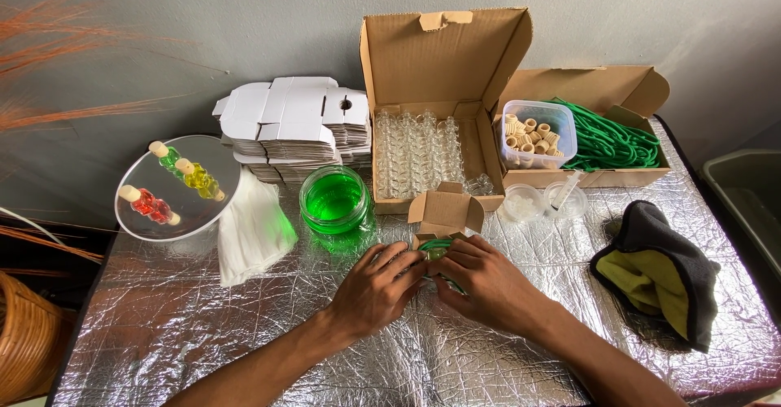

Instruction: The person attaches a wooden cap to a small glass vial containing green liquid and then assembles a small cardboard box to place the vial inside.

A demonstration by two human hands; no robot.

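My left hand [376, 287] and my right hand [482, 278] meet at the middle of the foil-covered table, fingers closed around a small green bottle wrapped with green cord [435, 250]. Most of that bottle is hidden by my fingers. Just behind my hands stands a small open brown cardboard box [445, 212], its flaps up, touching my fingertips.
Behind are a glass jar of green liquid [334, 199], a big open carton of clear glass bottles [419, 155], a tub of corks [537, 134], green cord in a carton [614, 143], flat white boxes [293, 126], a round tray with coloured bottles [177, 186], white cloth [252, 232], dark cloth [663, 273].
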